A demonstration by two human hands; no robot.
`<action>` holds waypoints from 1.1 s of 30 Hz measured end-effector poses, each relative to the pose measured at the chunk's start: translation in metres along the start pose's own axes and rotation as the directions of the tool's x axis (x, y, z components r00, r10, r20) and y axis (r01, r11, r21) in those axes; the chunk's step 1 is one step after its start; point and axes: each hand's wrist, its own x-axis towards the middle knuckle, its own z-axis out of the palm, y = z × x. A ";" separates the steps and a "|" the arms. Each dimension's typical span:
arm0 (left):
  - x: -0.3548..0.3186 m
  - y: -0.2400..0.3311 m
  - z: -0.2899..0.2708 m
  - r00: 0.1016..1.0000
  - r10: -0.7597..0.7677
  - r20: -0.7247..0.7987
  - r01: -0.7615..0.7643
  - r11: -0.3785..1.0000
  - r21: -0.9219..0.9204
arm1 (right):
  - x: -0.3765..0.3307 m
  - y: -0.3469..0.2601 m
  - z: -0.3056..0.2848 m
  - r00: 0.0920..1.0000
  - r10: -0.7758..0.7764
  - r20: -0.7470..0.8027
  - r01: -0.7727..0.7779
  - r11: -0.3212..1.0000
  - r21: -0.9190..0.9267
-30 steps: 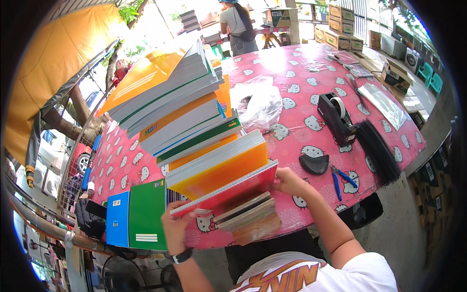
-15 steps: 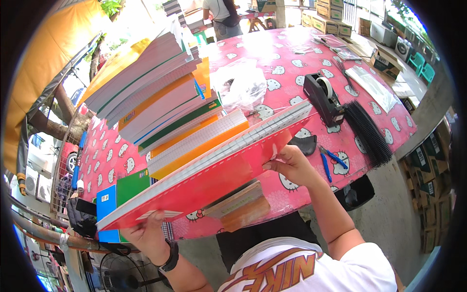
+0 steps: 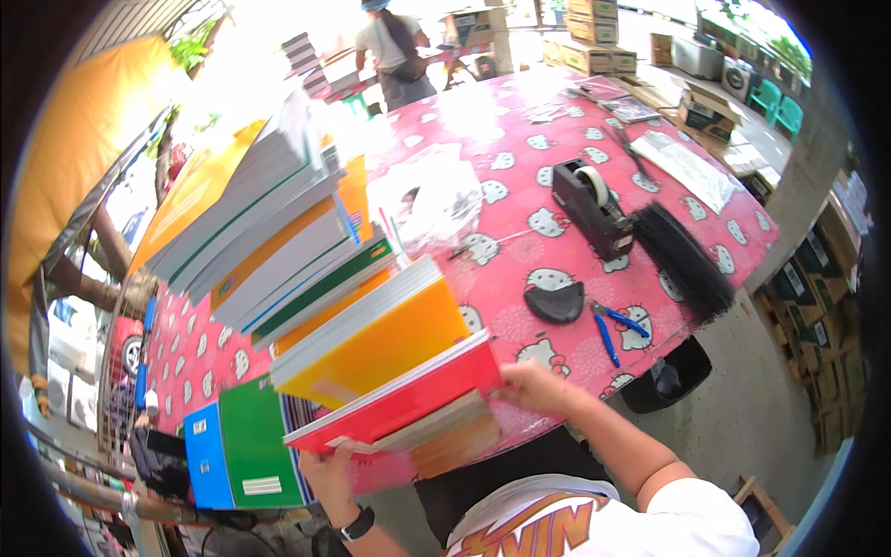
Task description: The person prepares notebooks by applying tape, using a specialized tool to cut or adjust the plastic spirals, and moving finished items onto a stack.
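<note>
Red-covered paper stack [image 3: 408, 392] lowered near brown wooden block [image 3: 457, 438]; left hand [image 3: 329, 472], right hand [image 3: 531, 388] grasping opposite ends, seemingly steadying it.

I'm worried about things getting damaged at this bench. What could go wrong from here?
The tall notebook stack is uneven, so a bump might topple it.

The red-covered bundle, with the left hand at one end and the right hand at the other, may slip or lose its alignment if either lets go.

The blue-handled pliers lie open near the edge of the pink table; a sweeping arm could knock them off.
</note>
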 end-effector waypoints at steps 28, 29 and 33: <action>-0.008 0.114 0.058 0.777 0.572 0.261 -0.607 0.574 0.550 | -0.051 0.085 -0.255 0.547 0.277 -0.790 -0.829 0.052 -0.557; -0.018 0.121 0.074 0.734 0.530 0.425 -0.675 0.498 0.544 | -0.051 0.086 -0.249 0.564 0.251 -0.787 -0.816 0.025 -0.577; -0.022 0.089 0.100 0.727 0.468 0.502 -0.686 0.491 0.536 | -0.035 0.083 -0.250 0.601 0.278 -0.749 -0.779 -0.005 -0.627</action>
